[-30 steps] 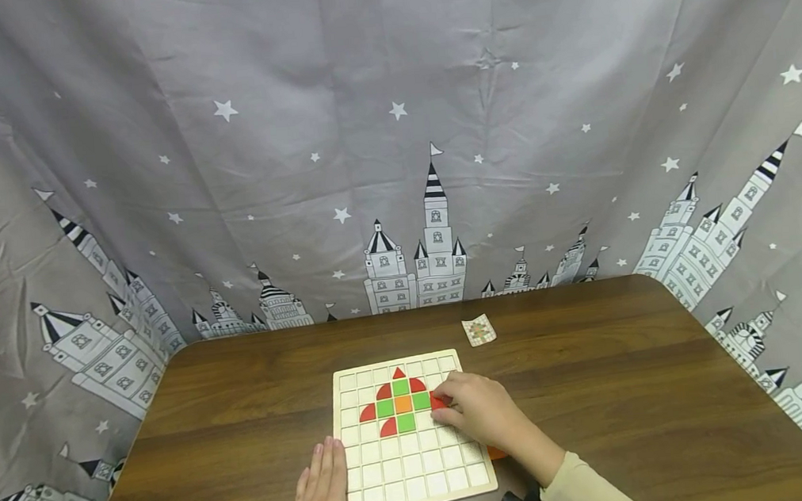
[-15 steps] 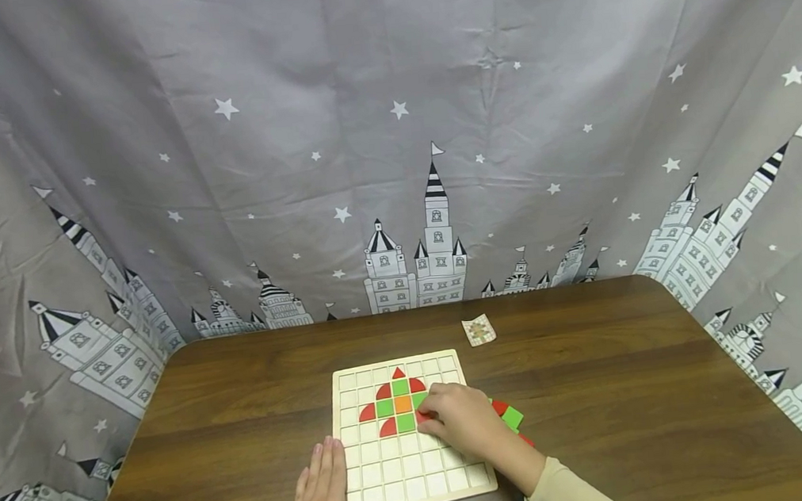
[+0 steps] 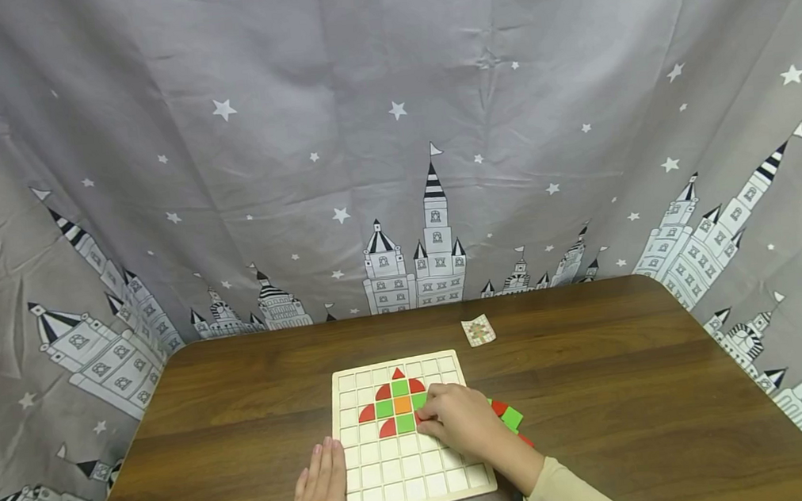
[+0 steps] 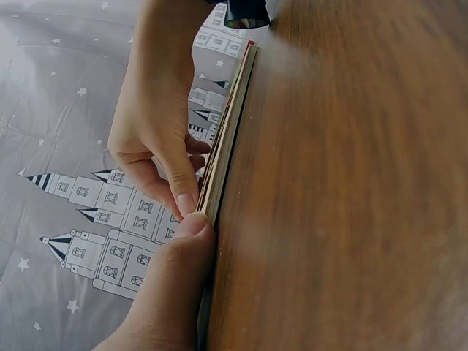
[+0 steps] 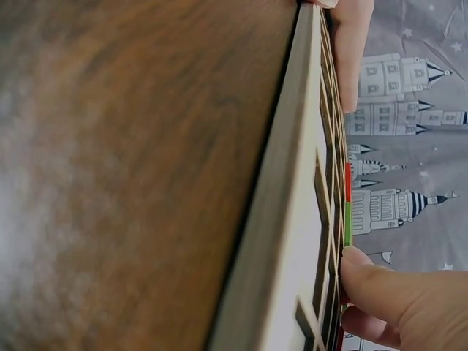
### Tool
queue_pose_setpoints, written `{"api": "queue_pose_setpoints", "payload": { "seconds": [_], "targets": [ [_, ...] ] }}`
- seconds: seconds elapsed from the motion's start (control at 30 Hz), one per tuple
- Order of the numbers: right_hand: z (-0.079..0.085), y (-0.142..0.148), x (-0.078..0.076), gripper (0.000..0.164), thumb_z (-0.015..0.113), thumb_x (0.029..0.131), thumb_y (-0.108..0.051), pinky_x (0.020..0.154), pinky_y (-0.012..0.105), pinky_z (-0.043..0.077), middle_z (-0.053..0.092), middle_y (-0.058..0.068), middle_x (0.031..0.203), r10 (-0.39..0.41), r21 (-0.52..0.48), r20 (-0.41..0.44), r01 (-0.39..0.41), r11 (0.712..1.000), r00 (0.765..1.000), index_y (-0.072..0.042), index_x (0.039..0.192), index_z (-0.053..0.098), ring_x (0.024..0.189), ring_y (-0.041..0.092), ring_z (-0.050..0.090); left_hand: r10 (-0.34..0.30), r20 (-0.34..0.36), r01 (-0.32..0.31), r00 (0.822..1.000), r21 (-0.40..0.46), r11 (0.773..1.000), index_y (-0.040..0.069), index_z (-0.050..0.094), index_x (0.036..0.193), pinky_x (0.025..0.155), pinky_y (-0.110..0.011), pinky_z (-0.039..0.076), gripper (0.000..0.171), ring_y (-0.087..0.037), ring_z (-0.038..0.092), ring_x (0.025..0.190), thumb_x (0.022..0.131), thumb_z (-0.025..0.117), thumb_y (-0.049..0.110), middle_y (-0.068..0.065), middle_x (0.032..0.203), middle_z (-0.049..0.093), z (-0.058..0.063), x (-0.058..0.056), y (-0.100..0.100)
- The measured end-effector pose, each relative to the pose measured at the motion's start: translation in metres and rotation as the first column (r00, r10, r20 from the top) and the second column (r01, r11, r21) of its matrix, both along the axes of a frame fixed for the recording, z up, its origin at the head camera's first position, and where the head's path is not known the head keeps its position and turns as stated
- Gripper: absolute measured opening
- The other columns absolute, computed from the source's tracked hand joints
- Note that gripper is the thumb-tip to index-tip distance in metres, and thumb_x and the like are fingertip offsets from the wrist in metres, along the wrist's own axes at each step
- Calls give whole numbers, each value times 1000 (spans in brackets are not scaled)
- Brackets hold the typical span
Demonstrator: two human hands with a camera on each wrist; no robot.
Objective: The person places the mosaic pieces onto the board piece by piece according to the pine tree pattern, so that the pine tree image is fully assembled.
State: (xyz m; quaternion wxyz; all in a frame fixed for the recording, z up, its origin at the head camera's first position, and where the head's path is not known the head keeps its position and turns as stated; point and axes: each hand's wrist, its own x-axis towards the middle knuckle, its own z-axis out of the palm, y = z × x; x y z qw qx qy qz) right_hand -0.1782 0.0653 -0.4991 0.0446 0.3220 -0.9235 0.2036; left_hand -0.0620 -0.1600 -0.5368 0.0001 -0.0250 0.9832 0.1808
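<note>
A pale wooden grid board [image 3: 374, 476] lies on the table. Green tiles, an orange square tile [image 3: 403, 405] and red tiles with curved or pointed edges fill part of its upper middle. My right hand [image 3: 462, 420] pinches a red tile [image 3: 419, 417] between thumb and fingertips, right of the lowest green tile [image 3: 405, 423]; fingers hide most of its shape. In the right wrist view, the right thumb [image 5: 373, 285] is low at the board surface beside a green tile [image 5: 348, 223]. My left hand [image 3: 319, 492] rests along the board's left edge, fingers straight, thumb at the near corner.
Loose tiles, among them a green square [image 3: 512, 418], lie right of the board, partly behind my right hand. A small patterned card [image 3: 479, 330] lies beyond the board on the brown table [image 3: 635, 389]. A grey castle-print curtain [image 3: 280, 173] hangs behind the table.
My right hand has moved left and slightly nearer with the red tile, then stayed almost still over the last half second. Loose tiles right of the board came into sight. The left hand stays put.
</note>
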Motion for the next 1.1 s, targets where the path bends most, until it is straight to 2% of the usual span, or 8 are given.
{"api": "queue_pose_setpoints", "payload": {
  "seconds": [0.3, 0.53, 0.67, 0.97, 1.1],
  "targets": [
    [-1, 1, 2, 15, 76, 87, -35, 56, 15, 41, 63, -15, 81, -6, 23, 13, 6, 1000, 1000, -23, 94, 81, 68, -2, 54, 5, 22, -4, 1000, -16, 1000, -5, 28, 153, 117, -58, 30, 144, -42, 26, 150, 57, 47, 101, -23, 161, 28, -1, 1, 1],
    [-3, 5, 3, 12, 76, 87, -34, 58, 15, 44, 64, -15, 83, 10, 4, -3, -10, 1000, 1000, -23, 90, 80, 72, -1, 57, 6, 12, -6, 1000, -19, 1000, -5, 29, 153, 117, -58, 30, 144, -42, 26, 149, 57, 46, 101, -23, 161, 29, -2, 0, 1],
    [1, 12, 1, 17, 76, 87, -36, 57, 17, 44, 65, -12, 85, 8, 8, -7, -8, 1000, 1000, -22, 96, 79, 70, 1, 53, 3, -14, -4, 1000, -20, 1000, -5, 30, 152, 116, -57, 31, 144, -42, 28, 149, 57, 48, 100, -23, 160, 29, -4, 0, 1],
    [7, 54, -5, 23, 74, 89, -30, 55, 19, 38, 59, -14, 86, -115, -46, 50, 117, 992, 992, -20, 110, 75, 65, 2, 44, 2, -42, -3, 999, -19, 1000, -6, 32, 151, 115, -57, 32, 143, -42, 30, 147, 57, 48, 101, -23, 160, 30, -5, 0, 1],
    [5, 78, -9, 25, 74, 90, -27, 63, 23, 45, 61, -15, 90, -194, -40, 98, 198, 979, 976, -20, 114, 74, 72, 2, 50, 3, -40, -3, 999, -18, 1000, -6, 32, 151, 115, -57, 32, 144, -42, 29, 148, 56, 48, 100, -23, 160, 29, -5, 0, 1]
  ]
}}
